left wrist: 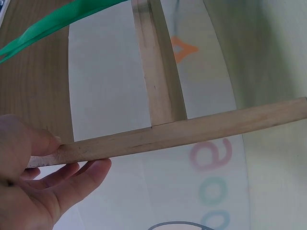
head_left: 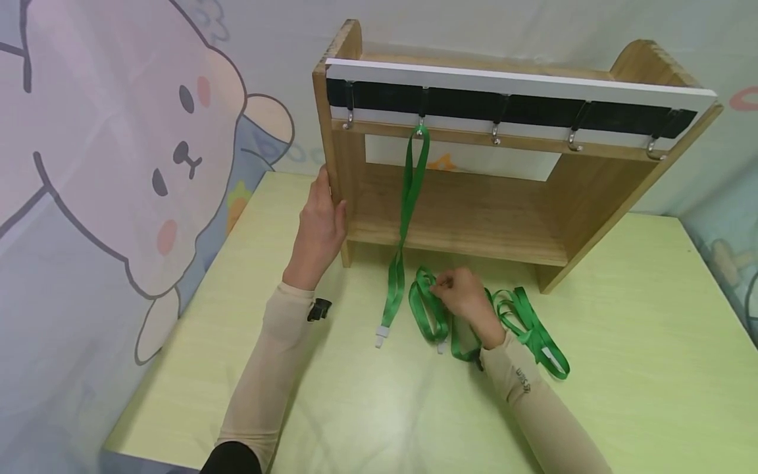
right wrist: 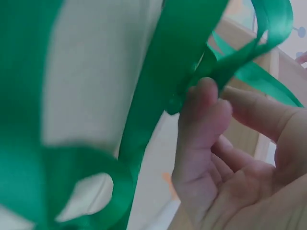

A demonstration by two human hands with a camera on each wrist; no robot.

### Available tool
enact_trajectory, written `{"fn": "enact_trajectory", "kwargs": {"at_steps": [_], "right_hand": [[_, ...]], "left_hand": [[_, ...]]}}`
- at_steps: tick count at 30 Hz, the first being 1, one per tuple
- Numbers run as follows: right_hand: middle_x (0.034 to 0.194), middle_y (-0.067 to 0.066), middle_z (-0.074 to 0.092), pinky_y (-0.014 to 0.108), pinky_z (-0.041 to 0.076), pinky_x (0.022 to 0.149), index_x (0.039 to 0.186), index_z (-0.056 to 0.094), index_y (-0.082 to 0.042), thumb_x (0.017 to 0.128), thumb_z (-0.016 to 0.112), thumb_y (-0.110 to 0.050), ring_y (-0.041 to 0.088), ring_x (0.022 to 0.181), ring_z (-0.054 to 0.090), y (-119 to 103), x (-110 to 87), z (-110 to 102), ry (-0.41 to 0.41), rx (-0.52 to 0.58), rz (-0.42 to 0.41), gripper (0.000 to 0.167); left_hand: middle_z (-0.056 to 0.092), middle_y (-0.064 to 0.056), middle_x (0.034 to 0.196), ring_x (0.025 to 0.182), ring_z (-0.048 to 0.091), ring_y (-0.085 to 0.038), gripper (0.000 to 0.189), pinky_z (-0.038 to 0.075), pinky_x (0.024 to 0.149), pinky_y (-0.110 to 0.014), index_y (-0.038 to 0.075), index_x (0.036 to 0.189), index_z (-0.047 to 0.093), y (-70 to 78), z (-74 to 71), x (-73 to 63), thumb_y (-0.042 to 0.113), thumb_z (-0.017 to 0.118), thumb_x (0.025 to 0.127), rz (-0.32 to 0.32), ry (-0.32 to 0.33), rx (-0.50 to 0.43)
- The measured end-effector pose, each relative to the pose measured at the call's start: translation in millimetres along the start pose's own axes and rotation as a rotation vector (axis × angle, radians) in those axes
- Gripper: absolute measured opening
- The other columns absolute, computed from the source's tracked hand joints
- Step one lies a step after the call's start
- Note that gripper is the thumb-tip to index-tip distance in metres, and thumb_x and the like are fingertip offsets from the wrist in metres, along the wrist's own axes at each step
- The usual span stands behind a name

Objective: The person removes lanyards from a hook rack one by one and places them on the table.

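My left hand (head_left: 318, 230) grips the left side panel (head_left: 328, 125) of a wooden rack; in the left wrist view the thumb and fingers (left wrist: 86, 184) lie on opposite sides of the panel's edge. My right hand (head_left: 464, 297) pinches a looped green lanyard (head_left: 436, 319) just above the table, below the rack. The right wrist view shows the green ribbon (right wrist: 158, 81) between thumb and fingertips. Another green lanyard (head_left: 408, 197) hangs from the second hook (head_left: 421, 125) from the left, its pale clip (head_left: 381, 336) low down. More green lanyard (head_left: 535, 332) lies right of my right hand.
A white board with a black strip (head_left: 462, 102) runs across the rack's top front and carries several metal hooks (head_left: 573, 138). The rack's lower shelf (head_left: 474, 210) lies beneath. The light green table (head_left: 367, 408) extends forward, and a printed cartoon sheet (head_left: 118, 131) hangs at the left.
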State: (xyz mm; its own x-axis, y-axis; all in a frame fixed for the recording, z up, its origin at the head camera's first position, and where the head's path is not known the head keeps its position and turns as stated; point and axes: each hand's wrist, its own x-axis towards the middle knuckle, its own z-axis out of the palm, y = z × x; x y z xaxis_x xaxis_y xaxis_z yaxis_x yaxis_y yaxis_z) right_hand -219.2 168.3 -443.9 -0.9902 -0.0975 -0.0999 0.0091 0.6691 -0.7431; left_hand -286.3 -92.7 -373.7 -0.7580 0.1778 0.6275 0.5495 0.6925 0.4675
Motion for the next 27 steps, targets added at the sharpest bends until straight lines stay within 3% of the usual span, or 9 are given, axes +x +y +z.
{"fn": "enact_trajectory", "kwargs": {"at_steps": [4,8,12,20,23,27], "right_hand": [[0.088,0.016,0.072,0.028,0.050,0.055,0.106,0.073,0.007,0.099,0.063,-0.010,0.024,0.064,0.068,1.7,0.4,-8.0,-0.019,-0.028,-0.005,0.021],[0.105,0.024,0.071,0.032,0.056,0.063,0.116,0.069,0.010,0.102,0.057,-0.011,0.030,0.075,0.071,5.4,0.6,-20.7,-0.042,-0.015,0.017,0.028],[0.111,0.026,0.069,0.033,0.056,0.066,0.120,0.067,0.011,0.103,0.054,-0.009,0.034,0.081,0.071,7.1,-2.6,-32.0,-0.052,0.002,0.009,0.029],[0.100,0.023,0.070,0.031,0.051,0.063,0.120,0.066,0.011,0.104,0.053,-0.009,0.038,0.080,0.068,3.0,-8.5,-41.7,-0.079,0.009,-0.072,0.029],[0.101,0.021,0.070,0.034,0.053,0.066,0.121,0.065,0.008,0.104,0.054,-0.014,0.036,0.082,0.068,-2.3,-9.3,-42.9,-0.084,-0.009,-0.114,0.030],[0.109,0.019,0.069,0.041,0.056,0.071,0.120,0.066,0.005,0.105,0.056,-0.018,0.033,0.088,0.068,-15.5,-11.1,-47.2,-0.026,-0.070,-0.201,0.029]], "left_hand": [[0.046,-0.037,0.135,0.119,0.056,-0.050,0.054,0.053,0.095,-0.056,-0.015,0.149,0.024,-0.6,-0.5,0.3,-0.002,0.050,0.103,-0.004,-0.006,-0.001],[0.045,-0.036,0.136,0.120,0.056,-0.050,0.054,0.052,0.096,-0.055,-0.015,0.149,0.023,-0.6,-0.6,0.8,-0.002,0.050,0.103,-0.010,-0.013,-0.008],[0.045,-0.037,0.136,0.119,0.056,-0.050,0.054,0.052,0.096,-0.055,-0.016,0.149,0.023,-0.5,-1.1,0.4,-0.002,0.050,0.103,-0.010,-0.015,-0.003],[0.044,-0.037,0.137,0.120,0.055,-0.050,0.054,0.053,0.096,-0.055,-0.015,0.149,0.022,-1.3,-0.4,-1.1,-0.002,0.049,0.103,-0.016,-0.023,-0.007],[0.044,-0.037,0.137,0.121,0.055,-0.050,0.055,0.053,0.096,-0.054,-0.015,0.150,0.022,-1.8,-0.9,-1.3,-0.002,0.049,0.103,-0.015,-0.024,-0.002],[0.044,-0.036,0.138,0.120,0.056,-0.050,0.055,0.053,0.096,-0.054,-0.015,0.150,0.023,-1.4,-0.9,-1.0,-0.002,0.050,0.103,-0.020,-0.017,0.001]]}}
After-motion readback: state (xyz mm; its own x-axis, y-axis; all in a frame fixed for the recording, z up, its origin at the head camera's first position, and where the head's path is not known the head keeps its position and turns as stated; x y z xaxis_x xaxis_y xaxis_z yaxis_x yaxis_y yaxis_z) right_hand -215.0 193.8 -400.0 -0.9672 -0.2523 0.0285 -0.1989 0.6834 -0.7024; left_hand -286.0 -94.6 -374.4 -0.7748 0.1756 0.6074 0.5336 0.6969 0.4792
